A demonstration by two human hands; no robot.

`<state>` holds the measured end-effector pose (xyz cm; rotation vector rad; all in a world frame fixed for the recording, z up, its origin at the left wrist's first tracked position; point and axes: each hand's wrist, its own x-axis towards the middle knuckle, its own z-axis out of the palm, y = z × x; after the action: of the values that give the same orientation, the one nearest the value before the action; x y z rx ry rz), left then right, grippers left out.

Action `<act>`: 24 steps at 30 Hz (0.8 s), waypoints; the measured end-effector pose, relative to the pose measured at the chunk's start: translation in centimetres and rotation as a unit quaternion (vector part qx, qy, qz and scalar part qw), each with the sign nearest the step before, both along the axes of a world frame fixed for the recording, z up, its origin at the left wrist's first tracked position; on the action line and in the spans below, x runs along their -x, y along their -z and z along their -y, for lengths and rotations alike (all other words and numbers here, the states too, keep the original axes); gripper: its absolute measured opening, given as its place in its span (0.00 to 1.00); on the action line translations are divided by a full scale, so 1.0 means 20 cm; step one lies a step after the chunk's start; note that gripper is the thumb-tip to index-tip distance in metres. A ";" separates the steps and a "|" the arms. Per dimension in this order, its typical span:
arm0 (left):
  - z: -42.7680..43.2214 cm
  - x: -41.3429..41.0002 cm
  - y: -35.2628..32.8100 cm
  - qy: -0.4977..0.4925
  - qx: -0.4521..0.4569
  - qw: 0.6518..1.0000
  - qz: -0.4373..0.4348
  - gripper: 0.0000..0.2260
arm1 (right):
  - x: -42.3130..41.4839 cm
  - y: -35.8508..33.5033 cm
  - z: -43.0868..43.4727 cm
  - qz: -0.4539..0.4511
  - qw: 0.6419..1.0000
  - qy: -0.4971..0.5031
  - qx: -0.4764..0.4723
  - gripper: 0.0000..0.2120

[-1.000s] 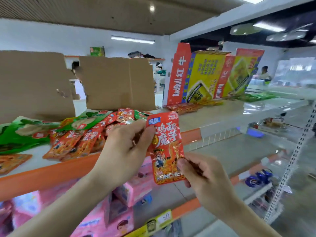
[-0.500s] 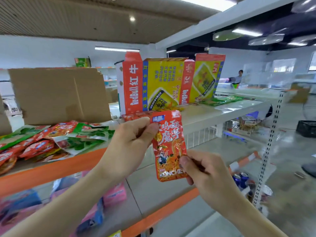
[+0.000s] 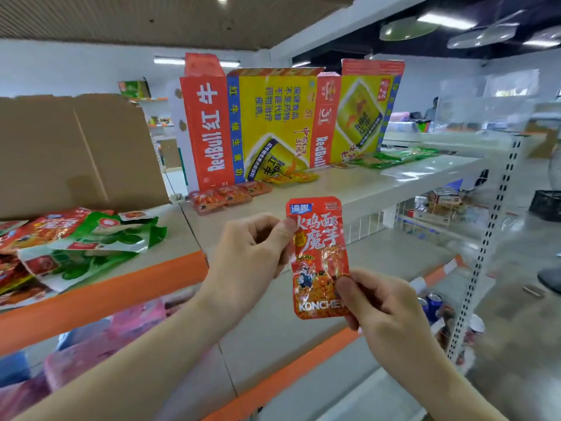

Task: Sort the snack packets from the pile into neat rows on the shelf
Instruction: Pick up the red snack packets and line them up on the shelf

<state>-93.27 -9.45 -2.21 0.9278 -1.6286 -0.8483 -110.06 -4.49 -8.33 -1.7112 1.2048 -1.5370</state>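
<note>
I am holding a red glossy foil snack packet [image 3: 317,256] upright, just out from the front edge of the cream metal shelf [image 3: 349,189]. My left hand [image 3: 252,253] is pinching its top-left corner and my right hand [image 3: 379,305] is pinching its lower-right. I am judging this the carrying step; the next move is calling for laying it flush beside the row of red packets [image 3: 227,196] near the back edge.

Your red snack packet [image 3: 317,256] upright in the air before you, pile of red and green packets [image 3: 69,247] on the shelf [image 3: 349,183] at your left
</note>
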 end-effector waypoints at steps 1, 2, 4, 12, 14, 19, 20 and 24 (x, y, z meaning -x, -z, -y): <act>0.04 0.02 0.01 -0.001 0.000 1.000 0.008 0.17 | 0.02 0.00 0.03 0.001 1.000 0.004 -0.007 0.17; 0.09 0.03 0.01 0.000 0.004 1.000 0.022 0.17 | 0.04 -0.01 0.07 0.002 1.000 0.006 -0.014 0.15; 0.18 0.04 0.00 0.000 0.017 0.999 0.049 0.16 | 0.06 -0.04 0.17 0.005 1.000 0.005 -0.030 0.13; 0.47 -0.08 -0.12 -0.072 0.070 0.992 0.072 0.15 | 0.03 -0.07 0.61 -0.194 0.974 0.000 0.121 0.19; 0.49 -0.13 -0.10 -0.085 0.053 0.992 0.081 0.16 | 0.03 -0.05 0.68 -0.220 0.965 0.010 0.145 0.20; 0.53 -0.19 -0.08 -0.104 0.003 0.992 0.068 0.13 | -0.01 -0.13 0.80 -0.304 0.932 0.027 0.197 0.12; 0.56 -0.20 -0.09 -0.114 0.004 0.992 0.061 0.13 | -0.02 -0.15 0.84 -0.320 0.923 0.028 0.212 0.08; 0.67 -0.22 -0.15 -0.154 0.000 0.988 0.009 0.12 | -0.05 -0.27 1.01 -0.301 0.923 -0.024 0.239 0.10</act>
<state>-88.87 -22.94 0.73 1.1548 -1.4513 -0.6282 -109.13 -24.64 -3.03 -2.6562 1.0925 -1.3883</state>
